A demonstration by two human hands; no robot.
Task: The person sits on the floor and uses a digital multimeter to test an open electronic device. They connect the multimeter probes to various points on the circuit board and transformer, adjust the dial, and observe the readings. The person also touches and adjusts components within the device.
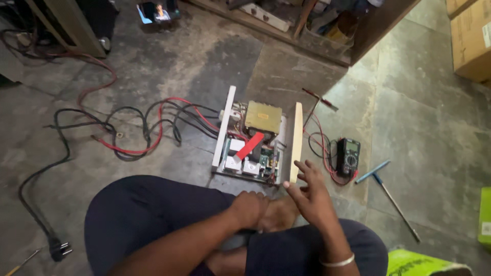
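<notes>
I sit cross-legged on a grey stone floor. An opened electrical unit (255,140) with cream side panels lies in front of my legs; inside are a brass-coloured transformer (263,117), a red strip (249,145) and a circuit board. My left hand (249,208) rests closed on my foot, holding nothing. My right hand (309,193) hovers with fingers spread, its fingertips close to the near end of the unit's right panel (295,139).
Red and black cables (138,125) trail left from the unit to a black plug (57,249). A multimeter (348,156) with leads lies right of it, then a T-handle tool (388,191). Cardboard boxes (470,38) stand far right, green packaging (417,263) at bottom right.
</notes>
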